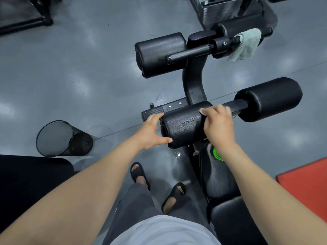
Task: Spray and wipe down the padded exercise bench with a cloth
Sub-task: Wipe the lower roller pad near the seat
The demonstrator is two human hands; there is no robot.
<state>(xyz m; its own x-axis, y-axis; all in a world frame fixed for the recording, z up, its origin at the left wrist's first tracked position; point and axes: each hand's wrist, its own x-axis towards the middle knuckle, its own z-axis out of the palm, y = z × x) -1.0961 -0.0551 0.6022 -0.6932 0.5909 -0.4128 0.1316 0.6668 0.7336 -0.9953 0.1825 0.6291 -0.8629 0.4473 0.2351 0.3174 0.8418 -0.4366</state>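
Observation:
The black padded bench runs from the lower right up to its leg rollers. My left hand cups the left end of the near roller pad, thumb below and fingers above. My right hand grips the same pad's right end from on top. The pad's surface looks wet and cracked. A pale green cloth hangs on the far bar at the upper right, away from both hands. Something bright green lies on the seat under my right wrist, mostly hidden.
A second roller sticks out to the right and another sits higher at the left. A black mesh bin lies tipped on the grey floor at the left. A red mat is at the right, and a machine frame behind.

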